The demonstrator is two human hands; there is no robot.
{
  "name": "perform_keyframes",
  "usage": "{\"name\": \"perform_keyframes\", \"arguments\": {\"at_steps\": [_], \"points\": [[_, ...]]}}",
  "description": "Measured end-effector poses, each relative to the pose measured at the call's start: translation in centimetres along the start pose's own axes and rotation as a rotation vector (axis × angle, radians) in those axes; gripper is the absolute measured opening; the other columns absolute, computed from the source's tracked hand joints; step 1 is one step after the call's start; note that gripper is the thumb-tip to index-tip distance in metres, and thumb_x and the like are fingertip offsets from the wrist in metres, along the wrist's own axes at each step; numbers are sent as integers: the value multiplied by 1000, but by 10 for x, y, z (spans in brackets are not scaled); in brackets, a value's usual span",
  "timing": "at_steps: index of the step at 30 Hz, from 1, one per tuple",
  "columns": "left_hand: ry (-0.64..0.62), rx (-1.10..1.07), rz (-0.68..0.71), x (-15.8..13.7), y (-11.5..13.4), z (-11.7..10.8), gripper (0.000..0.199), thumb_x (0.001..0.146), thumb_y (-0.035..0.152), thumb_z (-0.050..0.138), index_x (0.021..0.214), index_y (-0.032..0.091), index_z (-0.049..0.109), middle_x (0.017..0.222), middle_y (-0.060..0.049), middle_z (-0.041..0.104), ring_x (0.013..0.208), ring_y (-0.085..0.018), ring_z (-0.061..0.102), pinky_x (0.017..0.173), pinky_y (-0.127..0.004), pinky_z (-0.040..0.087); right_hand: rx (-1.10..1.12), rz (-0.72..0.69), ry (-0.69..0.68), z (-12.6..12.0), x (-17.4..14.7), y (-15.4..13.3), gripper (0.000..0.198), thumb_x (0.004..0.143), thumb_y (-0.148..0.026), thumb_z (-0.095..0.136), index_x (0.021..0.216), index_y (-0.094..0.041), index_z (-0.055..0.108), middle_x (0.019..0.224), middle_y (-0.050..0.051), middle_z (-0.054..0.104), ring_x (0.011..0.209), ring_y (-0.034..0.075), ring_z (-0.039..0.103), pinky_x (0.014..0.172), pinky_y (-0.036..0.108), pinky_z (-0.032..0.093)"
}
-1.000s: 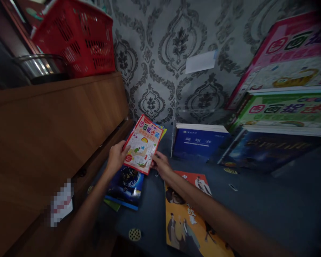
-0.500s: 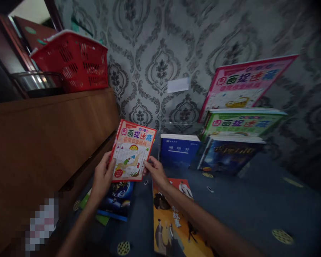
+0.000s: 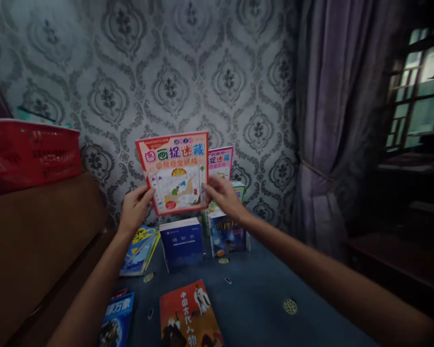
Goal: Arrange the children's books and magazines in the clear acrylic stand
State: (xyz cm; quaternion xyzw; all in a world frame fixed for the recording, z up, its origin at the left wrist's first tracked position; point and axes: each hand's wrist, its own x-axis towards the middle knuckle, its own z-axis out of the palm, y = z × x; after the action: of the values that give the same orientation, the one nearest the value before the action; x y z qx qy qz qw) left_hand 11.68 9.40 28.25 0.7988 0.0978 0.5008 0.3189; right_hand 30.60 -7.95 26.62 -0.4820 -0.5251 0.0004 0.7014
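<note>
My two hands hold up a red-bordered picture book [image 3: 179,176], its cover towards me. My left hand [image 3: 135,207] grips the book's left edge, thumb in front. On the right edge, my right hand [image 3: 224,195] pinches the cover between thumb and fingers. Below it a dark blue book [image 3: 183,246] stands upright in a clear holder. Behind my right hand, a pink-covered book [image 3: 222,161] and a green book [image 3: 238,190] stand partly hidden. In front of these is a dark blue illustrated book [image 3: 228,236], upright too.
An orange-red book [image 3: 190,313] lies flat nearest me. At the left are blue-and-yellow books [image 3: 139,250] and a blue book [image 3: 117,315]. A red basket [image 3: 32,156] sits on a brown wooden cabinet [image 3: 39,241]. A purple curtain [image 3: 321,120] hangs at the right.
The red picture book has been raised, and now hangs above the dark blue book, in front of the pink one. The view has turned to the right and up, showing the curtain.
</note>
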Motion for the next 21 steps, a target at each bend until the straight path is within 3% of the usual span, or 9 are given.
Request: {"name": "perform_keyframes", "arguments": {"at_steps": [5,10,16,21], "points": [[-79,-46,168,71,10,63,25,84,39,57,75,17,63,70,0,60,68,-14,55,65,-24,47,-17,-52,129,-64,64,-9,11,78,-18,72,84,-21,64,66,-7,64,52,8,55,54,19,47],[-113,120,176,94,-5,113,20,87,27,57,73,15,65,66,0,60,68,-13,54,66,-23,42,-20,51,165,-103,86,30,14,75,-15,74,84,-20,65,68,-6,66,58,10,62,61,22,53],[-170,217,198,91,-29,140,19,89,20,57,74,16,67,65,1,62,66,-13,52,63,-22,35,-200,84,60,-138,94,90,16,74,-23,75,88,-21,68,75,-2,70,68,15,67,71,29,58],[-113,271,245,97,-37,147,24,91,20,58,68,16,63,66,1,62,66,-14,52,62,-23,33,-304,63,-15,-158,111,113,19,76,-30,73,92,-22,69,77,0,72,71,18,70,76,34,60]]}}
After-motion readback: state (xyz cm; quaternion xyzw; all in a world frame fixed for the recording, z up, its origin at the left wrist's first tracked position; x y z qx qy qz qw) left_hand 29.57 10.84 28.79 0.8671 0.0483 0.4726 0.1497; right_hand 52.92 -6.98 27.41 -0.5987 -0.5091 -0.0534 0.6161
